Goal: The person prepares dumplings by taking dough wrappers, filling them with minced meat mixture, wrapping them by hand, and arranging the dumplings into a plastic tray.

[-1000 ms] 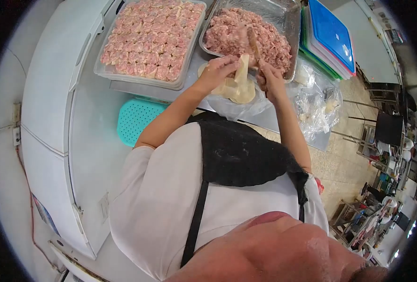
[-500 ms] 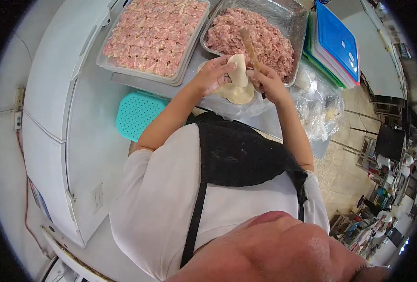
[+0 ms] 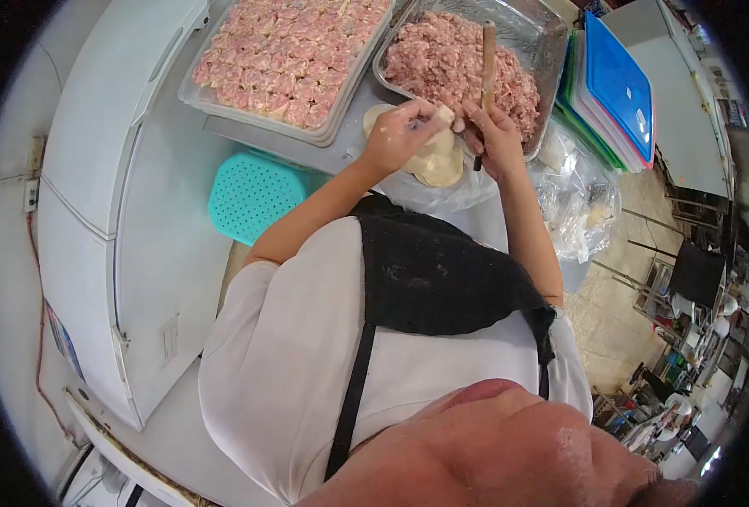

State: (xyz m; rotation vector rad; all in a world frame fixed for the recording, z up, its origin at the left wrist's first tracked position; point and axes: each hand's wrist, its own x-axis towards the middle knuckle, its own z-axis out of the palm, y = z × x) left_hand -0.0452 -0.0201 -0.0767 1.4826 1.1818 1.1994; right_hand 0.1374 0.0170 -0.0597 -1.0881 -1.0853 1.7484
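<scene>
My left hand [image 3: 404, 135] is closed around a pale dough wrapper [image 3: 444, 116], which is gathered near its fingertips. Close beside it on the right, my right hand [image 3: 492, 139] grips a flat wooden stick [image 3: 488, 63] that points up over the meat. Round dough wrappers [image 3: 439, 165] lie on clear plastic just below both hands. Behind the hands, a metal tray [image 3: 547, 51] holds a mound of minced meat [image 3: 446, 59]. To the left, rows of filled dumplings [image 3: 290, 55] fill a clear plastic container [image 3: 334, 127].
Stacked lids, the top one blue [image 3: 618, 84], stand right of the metal tray. Crumpled plastic bags [image 3: 577, 198] lie at the right table edge. A turquoise perforated basket [image 3: 254, 196] sits below the table at left, beside a white freezer [image 3: 167, 253]. Shelving is far right.
The wrapper, earlier raised and open in my left hand, is now gathered smaller. The wooden stick has swung from leaning over the meat to nearly upright. The view has shifted slightly.
</scene>
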